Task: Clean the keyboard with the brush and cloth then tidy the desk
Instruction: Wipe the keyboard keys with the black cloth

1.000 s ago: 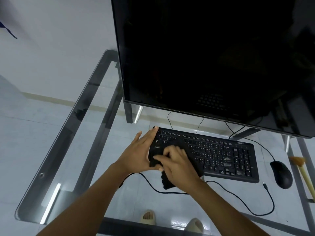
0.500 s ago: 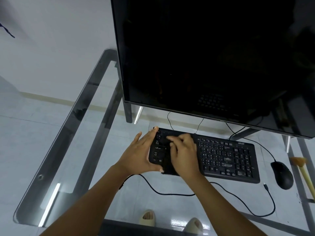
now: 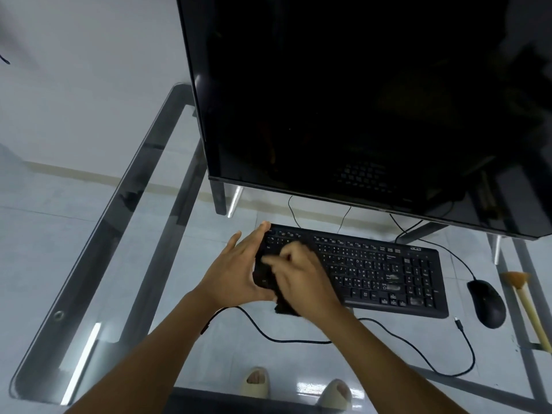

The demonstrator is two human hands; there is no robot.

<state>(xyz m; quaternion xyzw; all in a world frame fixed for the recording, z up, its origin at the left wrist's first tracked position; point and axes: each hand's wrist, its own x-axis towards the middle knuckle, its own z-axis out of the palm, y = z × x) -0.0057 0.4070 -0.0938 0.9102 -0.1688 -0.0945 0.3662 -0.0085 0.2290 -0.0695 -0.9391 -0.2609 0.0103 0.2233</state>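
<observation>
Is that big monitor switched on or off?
It looks off: the monitor is uniformly black, showing only faint reflections, including the keyboard below it.

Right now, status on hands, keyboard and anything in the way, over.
Left hand open, bracing black keyboard end. Right hand presses dark cloth on left keys. Loose black cable in front.

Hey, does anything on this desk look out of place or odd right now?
One thing: a loose black cable snakes across the glass desk in front of the keyboard, its plug end lying unconnected beside the mouse. Nothing looks spilled or damaged.
</observation>
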